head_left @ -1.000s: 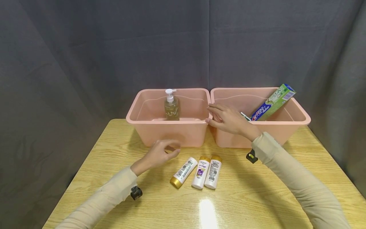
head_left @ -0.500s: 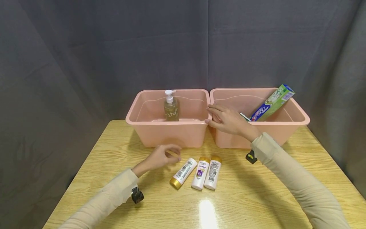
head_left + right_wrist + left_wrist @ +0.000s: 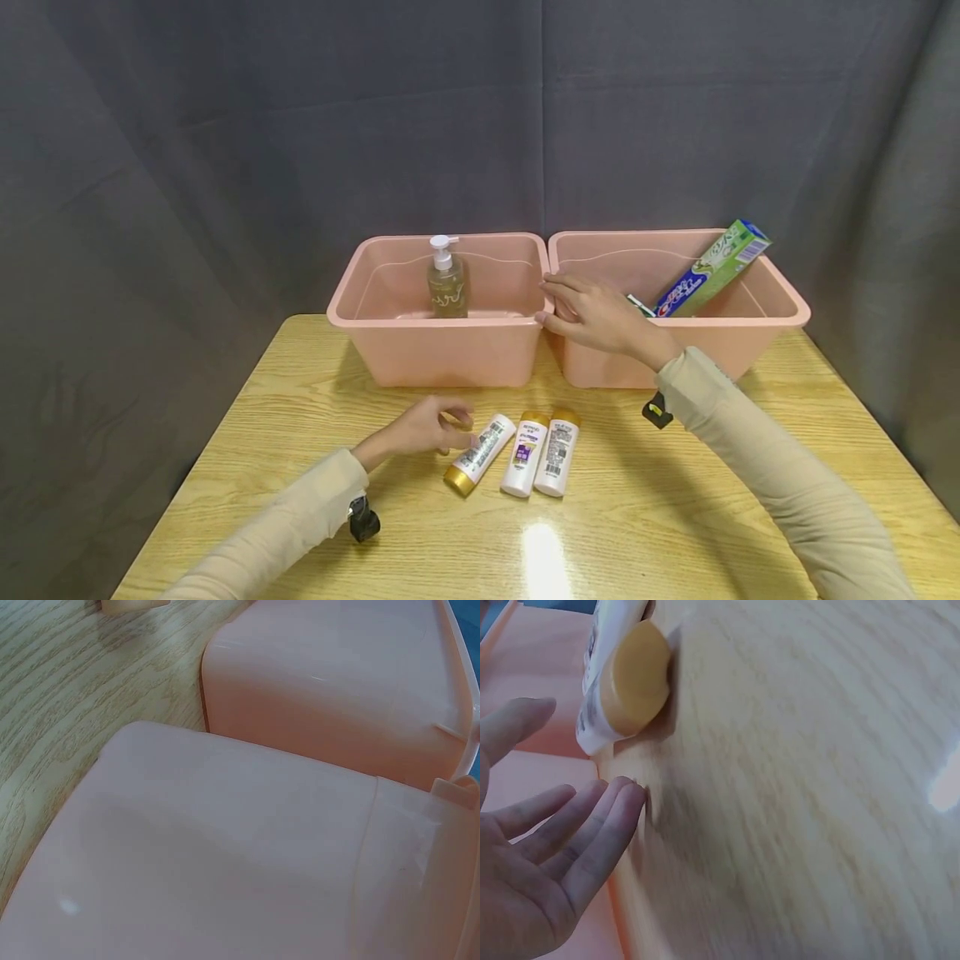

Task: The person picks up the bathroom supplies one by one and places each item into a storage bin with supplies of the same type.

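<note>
White plastic bottle with a gold cap point(image 3: 483, 452) beside your spread left hand point(image 3: 426, 427)

Slim and covered in dark print too small to read, it lies slanted on the pale wood-grain table point(image 3: 660, 517), cap toward you. Your left hand, just left of it, holds nothing; thumb and fingers are parted, and you cannot tell whether any fingertip touches.

To its right lie a white bottle with a purple label point(image 3: 523, 458) and another white gold-capped bottle point(image 3: 557, 458), caps away from you.

Farther off, your right hand point(image 3: 596, 315) rests, fingers relaxed, at the adjoining rims of the left pink plastic bin point(image 3: 450, 354) and right pink plastic bin point(image 3: 618, 362). Front walls hide the bases of the olive pump bottle point(image 3: 448, 290) and the leaning green-and-blue box point(image 3: 708, 275). A white-and-dark-green item point(image 3: 641, 306) is mostly hidden. Dark grey cloth point(image 3: 375, 125) hangs behind.
</note>
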